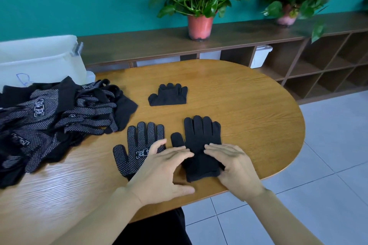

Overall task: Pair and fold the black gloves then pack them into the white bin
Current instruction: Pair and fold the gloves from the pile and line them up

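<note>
Two black gloves lie flat side by side near the table's front edge. The dotted glove (139,145) lies palm up on the left, and the plain-side glove (201,141) lies on the right. My left hand (165,167) rests with straight fingers across the dotted glove's cuff and the plain glove's edge. Flat on the plain glove's cuff lies my right hand (233,165). A folded pair (169,95) lies farther back. A heap of loose gloves (59,117) covers the table's left side. The white bin (39,59) stands at the far left behind the heap.
The oval wooden table (258,117) has bare surface on its right half. Behind it runs a dark shelf unit (298,61) with two potted plants (201,2). Tiled floor lies to the right.
</note>
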The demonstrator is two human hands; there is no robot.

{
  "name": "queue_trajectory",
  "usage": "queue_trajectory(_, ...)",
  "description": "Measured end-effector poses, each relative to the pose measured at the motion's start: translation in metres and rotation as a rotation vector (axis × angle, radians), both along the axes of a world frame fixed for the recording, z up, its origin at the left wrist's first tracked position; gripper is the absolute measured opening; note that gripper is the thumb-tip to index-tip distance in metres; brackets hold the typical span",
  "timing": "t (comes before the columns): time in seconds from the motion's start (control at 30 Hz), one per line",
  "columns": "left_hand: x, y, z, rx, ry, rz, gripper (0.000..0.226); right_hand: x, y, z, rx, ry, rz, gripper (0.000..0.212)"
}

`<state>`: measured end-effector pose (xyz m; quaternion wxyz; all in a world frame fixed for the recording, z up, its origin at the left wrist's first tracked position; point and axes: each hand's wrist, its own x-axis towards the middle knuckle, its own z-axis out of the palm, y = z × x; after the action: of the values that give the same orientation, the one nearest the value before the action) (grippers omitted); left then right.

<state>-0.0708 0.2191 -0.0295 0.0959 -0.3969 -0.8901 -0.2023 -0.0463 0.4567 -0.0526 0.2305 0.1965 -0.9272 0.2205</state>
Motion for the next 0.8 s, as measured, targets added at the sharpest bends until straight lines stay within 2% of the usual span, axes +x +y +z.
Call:
queue_trajectory(0.13,-0.009,0.012,-0.003,0.083,0.078,0.111,0.044,-0.001,-0.004,0.007,-0.198,-0.033,-0.094,0.036)
queue_trajectory(0.27,-0.023,0.029,-0.004,0.222,0.090,0.324,0.026,-0.013,-0.008,0.012,-0.453,-0.190,-0.208,0.018)
queue_trajectory(0.37,-0.032,0.038,-0.003,0.210,0.098,0.462,0.021,-0.024,-0.012,0.018,-0.613,-0.313,-0.317,0.030)
queue_trajectory(0.43,-0.034,0.044,-0.001,0.160,0.041,0.525,0.033,-0.031,-0.017,0.019,-0.586,-0.324,-0.387,0.037)
queue_trajectory(0.5,-0.036,0.047,-0.002,0.123,0.004,0.572,0.050,-0.036,-0.021,0.017,-0.475,-0.279,-0.429,0.040)
queue_trajectory(0.57,-0.037,0.050,-0.003,0.067,0.006,0.604,0.059,-0.039,-0.024,0.013,-0.340,-0.190,-0.460,0.043)
queue_trajectory(0.67,-0.035,0.050,-0.001,0.011,-0.006,0.660,0.064,-0.041,-0.024,0.003,-0.160,-0.061,-0.511,0.043)
queue_trajectory(0.8,-0.034,0.037,-0.001,0.006,-0.011,0.689,0.058,-0.037,-0.017,-0.001,-0.090,0.024,-0.587,0.042)
